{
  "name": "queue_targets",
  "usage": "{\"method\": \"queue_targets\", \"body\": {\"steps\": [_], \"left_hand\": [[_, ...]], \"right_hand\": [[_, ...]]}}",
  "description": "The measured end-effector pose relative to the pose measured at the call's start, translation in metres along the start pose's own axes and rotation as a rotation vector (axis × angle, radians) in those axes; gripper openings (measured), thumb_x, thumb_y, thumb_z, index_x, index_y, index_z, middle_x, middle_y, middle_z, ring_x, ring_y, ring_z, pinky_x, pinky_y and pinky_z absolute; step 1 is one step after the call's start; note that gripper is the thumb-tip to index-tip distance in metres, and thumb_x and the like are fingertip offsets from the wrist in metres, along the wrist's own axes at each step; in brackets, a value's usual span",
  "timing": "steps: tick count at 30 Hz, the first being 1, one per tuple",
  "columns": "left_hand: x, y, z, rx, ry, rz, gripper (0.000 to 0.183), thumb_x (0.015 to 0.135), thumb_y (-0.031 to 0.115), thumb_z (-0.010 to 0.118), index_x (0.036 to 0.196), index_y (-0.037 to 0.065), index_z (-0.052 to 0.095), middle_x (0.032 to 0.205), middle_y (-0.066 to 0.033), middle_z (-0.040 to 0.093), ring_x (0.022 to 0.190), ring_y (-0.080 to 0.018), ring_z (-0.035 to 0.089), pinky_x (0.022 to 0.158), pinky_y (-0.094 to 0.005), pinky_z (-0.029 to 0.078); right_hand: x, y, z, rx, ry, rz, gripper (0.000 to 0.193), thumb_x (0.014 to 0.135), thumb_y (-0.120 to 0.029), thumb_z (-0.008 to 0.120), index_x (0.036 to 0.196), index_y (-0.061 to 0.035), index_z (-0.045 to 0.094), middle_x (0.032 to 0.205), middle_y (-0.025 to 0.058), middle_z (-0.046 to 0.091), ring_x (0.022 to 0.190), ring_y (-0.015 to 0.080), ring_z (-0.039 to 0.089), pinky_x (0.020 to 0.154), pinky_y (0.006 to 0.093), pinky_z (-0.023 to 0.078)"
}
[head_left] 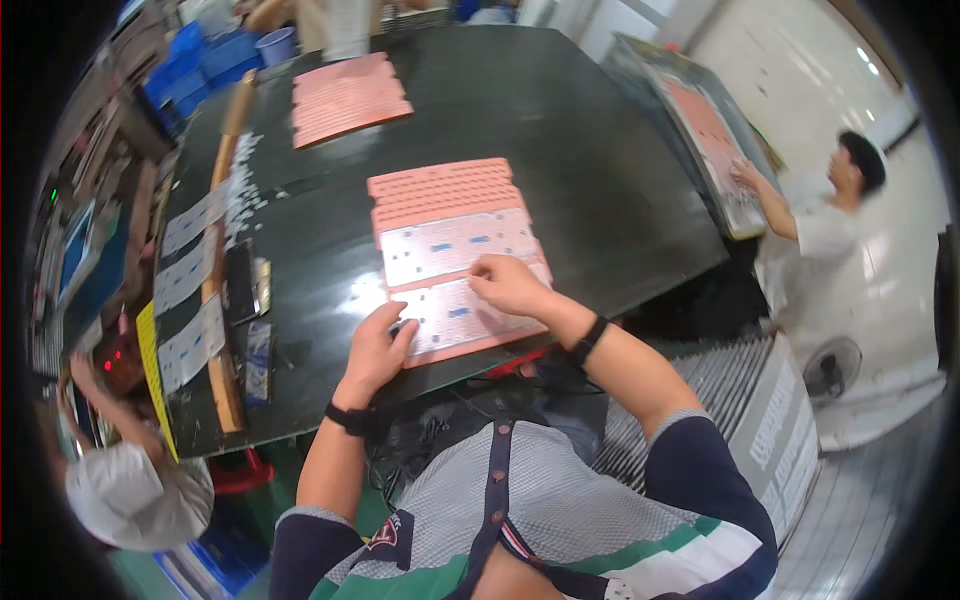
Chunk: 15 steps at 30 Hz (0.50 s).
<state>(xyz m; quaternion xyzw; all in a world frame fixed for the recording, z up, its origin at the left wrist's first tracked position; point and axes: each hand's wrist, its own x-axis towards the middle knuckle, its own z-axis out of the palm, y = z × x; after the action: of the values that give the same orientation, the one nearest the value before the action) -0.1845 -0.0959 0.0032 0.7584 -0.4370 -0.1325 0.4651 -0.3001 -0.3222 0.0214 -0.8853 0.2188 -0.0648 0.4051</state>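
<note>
A pink ridged board (440, 188) lies on the dark table before me. Two silvery-white sheets (400, 262) with small holes and blue marks rest across its middle and near part. My left hand (378, 348) is at the board's near left corner, thumb and fingers apart, touching or just over the nearer sheet. Above the seam between the two sheets is my right hand (512, 287), its fingertips pinched together. Whether something small sits in that pinch is hidden.
Another pink board (350, 98) lies at the far left, before a person. Small white pieces (243, 190) are scattered beside a wooden strip (222, 330). Printed sheets (192, 340), a dark phone-like slab (240, 282) and a co-worker (135, 490) are left; another person (825, 220) handles a tray (715, 140) right.
</note>
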Motion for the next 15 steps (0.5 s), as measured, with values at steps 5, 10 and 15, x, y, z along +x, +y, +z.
{"method": "queue_targets", "body": {"steps": [5, 10, 15], "left_hand": [[-0.061, -0.043, -0.032, -0.034, 0.135, -0.263, 0.026, 0.082, 0.013, 0.064, 0.103, -0.004, 0.061, 0.092, -0.0182, 0.064, 0.084, -0.0293, 0.063, 0.075, -0.0341, 0.049], [-0.076, -0.038, -0.037, -0.052, 0.163, -0.294, 0.025, 0.082, 0.011, 0.063, 0.103, -0.002, 0.061, 0.091, -0.0162, 0.063, 0.081, -0.0271, 0.062, 0.075, -0.0333, 0.049], [-0.066, -0.036, -0.039, 0.012, 0.131, -0.221, 0.024, 0.08, 0.011, 0.064, 0.099, -0.002, 0.061, 0.091, -0.015, 0.063, 0.083, -0.0285, 0.06, 0.076, -0.0352, 0.047]], "right_hand": [[0.094, -0.032, 0.081, -0.067, 0.015, -0.148, 0.037, 0.077, -0.031, 0.062, 0.089, 0.0037, 0.063, 0.089, 0.0219, 0.065, 0.085, 0.0359, 0.062, 0.077, 0.0409, 0.049], [0.129, -0.03, 0.109, -0.449, 0.113, -0.174, 0.031, 0.078, -0.029, 0.062, 0.086, 0.0012, 0.064, 0.091, 0.021, 0.064, 0.088, 0.037, 0.062, 0.078, 0.044, 0.049], [0.137, -0.051, 0.061, -0.378, -0.045, -0.036, 0.028, 0.072, -0.024, 0.058, 0.086, -0.0026, 0.069, 0.089, 0.0214, 0.066, 0.088, 0.034, 0.064, 0.078, 0.0429, 0.051]]}}
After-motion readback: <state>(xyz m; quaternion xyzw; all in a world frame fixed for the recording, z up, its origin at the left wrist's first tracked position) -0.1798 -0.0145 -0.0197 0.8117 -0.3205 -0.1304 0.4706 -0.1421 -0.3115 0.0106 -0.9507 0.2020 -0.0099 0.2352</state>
